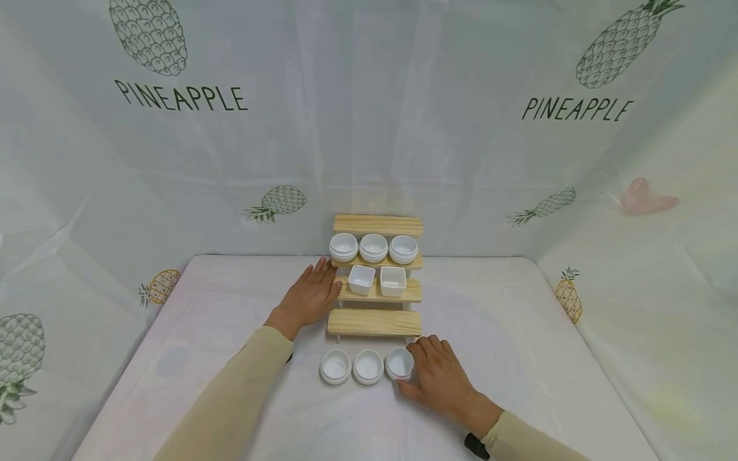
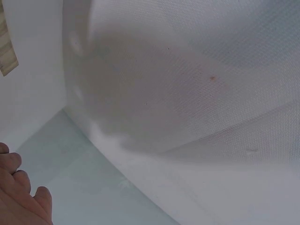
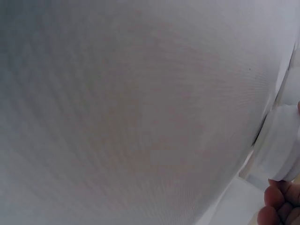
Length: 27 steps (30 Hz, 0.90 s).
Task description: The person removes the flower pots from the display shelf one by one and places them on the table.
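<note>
A stepped wooden rack [image 1: 375, 323] stands at the middle of the table. Along its left side lies my left hand [image 1: 307, 298], fingers extended and thumb near a step's end; whether it touches the wood is unclear. In front of the rack, my right hand [image 1: 441, 381] grips the rightmost round white ramekin [image 1: 400, 362] between thumb and fingers. That ramekin [image 3: 277, 143] also shows at the right wrist view's edge, above the fingertips [image 3: 276, 199]. Beside it on the cloth sit a middle ramekin [image 1: 368, 366] and a left one [image 1: 335, 366].
Three round ramekins [image 1: 373, 248] line an upper step, below the bare top step [image 1: 378, 225]. On the step under them are a square white dish [image 1: 361, 280] and another square dish [image 1: 393, 281]. A pineapple-print curtain [image 1: 369, 128] hangs behind the cloth-covered table [image 1: 484, 320].
</note>
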Available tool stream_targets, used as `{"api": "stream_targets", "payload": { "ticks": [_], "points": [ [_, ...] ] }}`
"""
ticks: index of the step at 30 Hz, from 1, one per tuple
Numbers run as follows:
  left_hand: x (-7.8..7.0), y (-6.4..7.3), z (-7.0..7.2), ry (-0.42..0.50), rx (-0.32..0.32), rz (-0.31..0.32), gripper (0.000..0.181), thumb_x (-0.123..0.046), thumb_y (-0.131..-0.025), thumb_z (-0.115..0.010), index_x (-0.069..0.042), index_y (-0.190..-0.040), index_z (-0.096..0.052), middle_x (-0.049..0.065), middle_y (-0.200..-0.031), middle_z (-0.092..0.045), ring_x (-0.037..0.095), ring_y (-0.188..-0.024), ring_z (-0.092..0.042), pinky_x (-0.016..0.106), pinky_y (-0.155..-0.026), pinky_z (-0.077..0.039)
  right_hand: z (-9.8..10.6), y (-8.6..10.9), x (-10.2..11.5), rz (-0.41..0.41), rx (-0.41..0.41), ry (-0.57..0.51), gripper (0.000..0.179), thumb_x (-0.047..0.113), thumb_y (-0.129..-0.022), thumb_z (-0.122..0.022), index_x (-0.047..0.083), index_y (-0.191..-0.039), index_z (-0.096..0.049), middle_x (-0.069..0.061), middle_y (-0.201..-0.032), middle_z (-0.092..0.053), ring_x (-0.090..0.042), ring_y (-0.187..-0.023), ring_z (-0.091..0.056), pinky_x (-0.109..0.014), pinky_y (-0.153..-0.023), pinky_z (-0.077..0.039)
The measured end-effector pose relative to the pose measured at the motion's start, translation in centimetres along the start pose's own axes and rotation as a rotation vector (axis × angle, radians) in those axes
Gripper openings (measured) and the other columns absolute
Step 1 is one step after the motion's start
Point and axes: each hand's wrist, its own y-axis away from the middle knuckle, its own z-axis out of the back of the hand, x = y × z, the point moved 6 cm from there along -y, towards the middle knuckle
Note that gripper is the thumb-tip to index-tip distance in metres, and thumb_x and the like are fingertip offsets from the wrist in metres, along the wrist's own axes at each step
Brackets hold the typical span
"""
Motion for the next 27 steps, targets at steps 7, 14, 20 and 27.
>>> {"api": "stream_targets", "payload": {
  "ticks": [7, 14, 20, 27],
  "points": [
    [-0.04, 0.03, 0.02, 0.007, -0.004, -0.004, 0.068, -0.043, -0.116, -0.019, 0.004, -0.165, -0.024, 0.019, -0.174, -0.022, 0.035, -0.164, -0.014, 0.052, -0.133, -0.017, -0.33, 0.2, 0.02, -0.008, 0.034, -0.018, 0.056, 0.055, -0.076, -0.083, 0.011, -0.107, -0.068, 0.0, -0.095, -0.059, -0.021, -0.087, -0.051, -0.031, -0.074, -0.041],
    [-0.03, 0.01, 0.0, 0.025, -0.017, -0.01, 0.068, -0.043, -0.116, -0.019, 0.005, -0.165, -0.026, 0.022, -0.173, -0.024, 0.037, -0.163, -0.016, 0.054, -0.133, -0.017, -0.41, 0.11, 0.01, -0.011, 0.052, -0.036, 0.058, 0.055, -0.075, -0.083, 0.01, -0.109, -0.068, 0.0, -0.097, -0.06, -0.021, -0.089, -0.052, -0.032, -0.075, -0.042],
    [-0.11, 0.01, 0.07, 0.038, -0.012, -0.007, 0.068, -0.043, -0.116, -0.018, 0.005, -0.165, -0.025, 0.022, -0.173, -0.022, 0.037, -0.163, -0.015, 0.055, -0.133, -0.016, -0.39, 0.15, -0.01, -0.006, 0.051, -0.047, 0.059, 0.054, -0.075, -0.082, 0.01, -0.11, -0.068, -0.001, -0.098, -0.061, -0.021, -0.09, -0.053, -0.033, -0.077, -0.043],
    [-0.2, 0.1, 0.22, 0.029, 0.003, 0.003, 0.067, -0.042, -0.116, -0.019, 0.004, -0.166, -0.023, 0.02, -0.174, -0.021, 0.035, -0.164, -0.013, 0.053, -0.134, -0.015, -0.42, 0.18, -0.04, -0.003, 0.046, -0.05, 0.059, 0.054, -0.076, -0.082, 0.009, -0.111, -0.069, -0.001, -0.099, -0.063, -0.021, -0.09, -0.054, -0.033, -0.078, -0.043]
  ]
}}
